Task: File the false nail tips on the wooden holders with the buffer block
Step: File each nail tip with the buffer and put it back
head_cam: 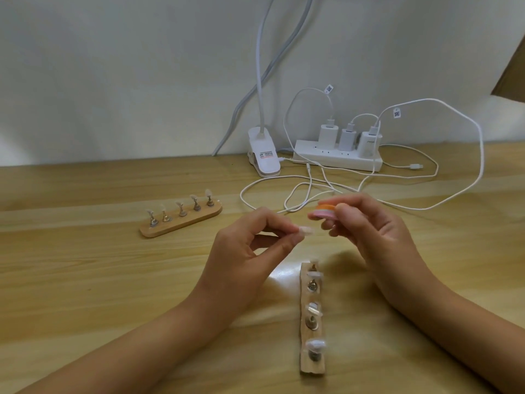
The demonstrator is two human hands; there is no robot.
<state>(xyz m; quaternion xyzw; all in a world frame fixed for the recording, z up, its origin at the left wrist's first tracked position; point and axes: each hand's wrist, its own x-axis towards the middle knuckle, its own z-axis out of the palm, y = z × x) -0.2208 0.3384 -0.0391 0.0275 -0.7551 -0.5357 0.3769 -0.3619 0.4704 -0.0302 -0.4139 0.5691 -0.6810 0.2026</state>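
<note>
The left hand (250, 248) pinches a nail tip (305, 231), free end jutting toward the right hand (372, 234), which grips the buffer (323, 214) just above it — poised to file, I judge — holder (312, 356) below both.

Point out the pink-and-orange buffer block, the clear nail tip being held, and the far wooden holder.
pink-and-orange buffer block (321, 215), head view, pink face.
clear nail tip (306, 231), head view, middle.
far wooden holder (186, 220), head view, front edge.

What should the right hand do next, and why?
Probably lower the buffer block onto the nail tip and stroke. The left hand pinches the tip clear of the near holder, and the right hand holds the block just above it, seemingly not touching.
</note>
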